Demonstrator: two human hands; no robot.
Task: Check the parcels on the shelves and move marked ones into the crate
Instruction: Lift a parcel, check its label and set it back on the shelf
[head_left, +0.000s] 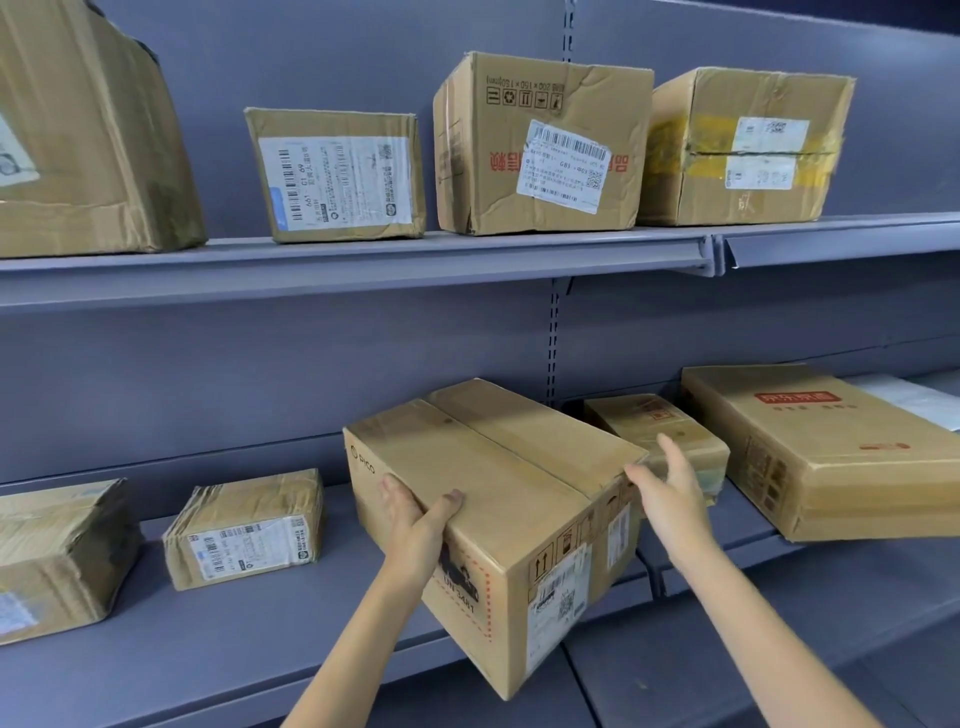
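Parcels sit on two grey shelves — four on the upper shelf (363, 254), five on the lower shelf (260, 623), nine in all. On the lower shelf, the large PICO box (498, 499) sits tilted at centre, its near corner jutting past the shelf's front edge. The left hand (415, 519) grips its left face, fingers curled over the top edge and thumb on the side. The right hand (670, 493) lies with straight fingers against the box's right end, touching it without closing. A small taped parcel (244, 525) stands to the left, a flat carton (821, 447) to the right.
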